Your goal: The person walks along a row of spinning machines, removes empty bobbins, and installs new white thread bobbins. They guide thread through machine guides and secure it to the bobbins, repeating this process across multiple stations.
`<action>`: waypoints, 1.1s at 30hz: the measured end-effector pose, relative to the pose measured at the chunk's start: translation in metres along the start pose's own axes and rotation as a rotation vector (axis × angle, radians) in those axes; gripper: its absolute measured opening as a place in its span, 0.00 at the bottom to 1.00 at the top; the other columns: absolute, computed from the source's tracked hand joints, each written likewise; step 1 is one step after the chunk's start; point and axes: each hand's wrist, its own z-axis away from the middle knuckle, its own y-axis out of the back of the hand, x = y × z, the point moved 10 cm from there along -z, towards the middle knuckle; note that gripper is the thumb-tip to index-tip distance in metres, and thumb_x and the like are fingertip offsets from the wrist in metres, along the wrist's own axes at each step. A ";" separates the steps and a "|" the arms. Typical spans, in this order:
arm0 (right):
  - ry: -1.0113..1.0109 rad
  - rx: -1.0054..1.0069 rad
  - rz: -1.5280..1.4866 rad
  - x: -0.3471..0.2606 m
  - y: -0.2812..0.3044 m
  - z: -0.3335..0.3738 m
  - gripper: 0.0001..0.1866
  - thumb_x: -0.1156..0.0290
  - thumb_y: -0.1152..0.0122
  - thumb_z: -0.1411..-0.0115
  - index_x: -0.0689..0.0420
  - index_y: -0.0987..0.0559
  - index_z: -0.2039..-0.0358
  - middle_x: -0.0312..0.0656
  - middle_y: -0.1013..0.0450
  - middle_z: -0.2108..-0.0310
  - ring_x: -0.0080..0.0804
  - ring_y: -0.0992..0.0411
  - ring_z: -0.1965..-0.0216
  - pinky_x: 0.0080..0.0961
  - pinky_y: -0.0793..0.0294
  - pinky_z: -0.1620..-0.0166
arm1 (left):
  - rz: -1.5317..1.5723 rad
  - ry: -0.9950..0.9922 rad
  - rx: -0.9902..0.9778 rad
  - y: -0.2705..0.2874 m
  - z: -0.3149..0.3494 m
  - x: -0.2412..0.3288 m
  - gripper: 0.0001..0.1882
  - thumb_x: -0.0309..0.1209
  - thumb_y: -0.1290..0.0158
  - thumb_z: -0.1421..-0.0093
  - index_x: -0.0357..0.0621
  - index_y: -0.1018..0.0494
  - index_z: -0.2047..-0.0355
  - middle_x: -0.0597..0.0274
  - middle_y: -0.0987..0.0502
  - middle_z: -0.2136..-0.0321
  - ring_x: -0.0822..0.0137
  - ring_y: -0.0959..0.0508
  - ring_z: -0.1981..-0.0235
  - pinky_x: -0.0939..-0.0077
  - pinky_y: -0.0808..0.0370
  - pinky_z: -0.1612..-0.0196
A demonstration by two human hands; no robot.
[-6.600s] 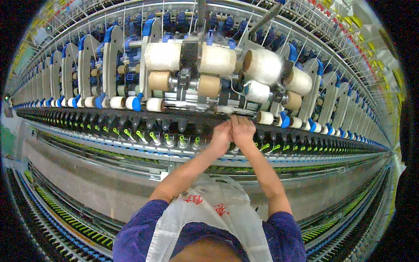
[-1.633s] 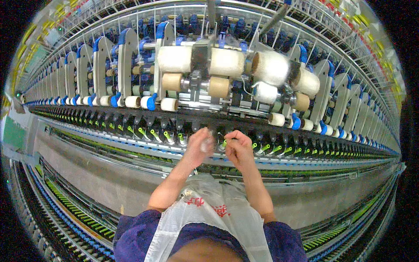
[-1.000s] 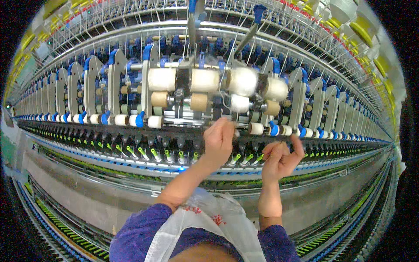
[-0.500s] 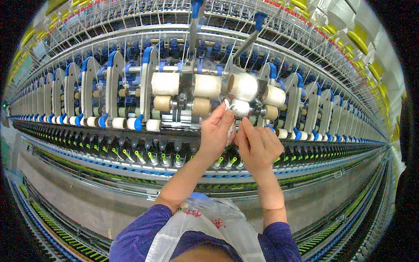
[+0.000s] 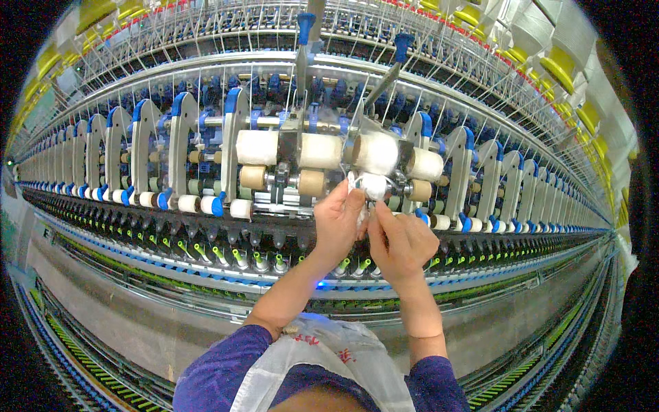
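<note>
My left hand point(image 5: 336, 223) pinches a strand of white fibre, part of which hangs below its fingers. Beside it, my right hand point(image 5: 403, 240) is closed at the fingertips just under a small roller point(image 5: 373, 185) wrapped in white fibre; what those fingertips hold is too small to make out. Above the hands, a larger roller point(image 5: 376, 152) is thickly wound with white fibre. To its left are cream rollers point(image 5: 320, 151), with a tan roller point(image 5: 311, 182) beneath. Another cream roller point(image 5: 424, 165) lies on the right.
Two raised arms with blue ends point(image 5: 403, 48) stand behind the rollers. Grey pressure arms with blue caps point(image 5: 235, 117) line the spinning machine on both sides. Below run several spindles with bright green tubes point(image 5: 239, 259). White bobbins with yellow ends point(image 5: 559, 72) hang at the upper right.
The machine sits slightly lower in the picture, as the view has shifted. Both hands stay close together by the small fibre-wrapped roller, with little change in their grip.
</note>
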 end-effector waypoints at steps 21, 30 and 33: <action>-0.049 -0.045 0.171 0.019 0.024 0.036 0.09 0.83 0.36 0.53 0.61 0.22 0.69 0.38 0.35 0.87 0.31 0.37 0.88 0.25 0.42 0.84 | 0.021 0.139 -0.047 -0.007 -0.006 -0.003 0.14 0.35 0.54 0.36 0.35 0.29 0.59 0.59 0.23 0.76 0.74 0.27 0.88 0.84 0.32 0.87; -0.628 0.159 -0.318 0.051 0.042 0.098 0.08 0.85 0.43 0.48 0.59 0.23 0.67 0.38 0.27 0.83 0.15 0.32 0.82 0.15 0.34 0.79 | -0.743 -0.294 -0.035 0.010 0.043 0.025 0.06 0.24 0.50 0.42 0.35 0.26 0.66 0.53 0.25 0.80 0.68 0.23 0.81 0.76 0.27 0.76; -0.509 -1.024 -0.302 0.014 -0.042 0.144 0.09 0.73 0.46 0.45 0.57 0.23 0.63 0.43 0.25 0.79 0.36 0.27 0.82 0.28 0.28 0.75 | -0.584 -0.024 0.154 0.040 0.038 0.004 0.17 0.32 0.51 0.41 0.35 0.32 0.54 0.54 0.24 0.67 0.68 0.23 0.68 0.77 0.28 0.66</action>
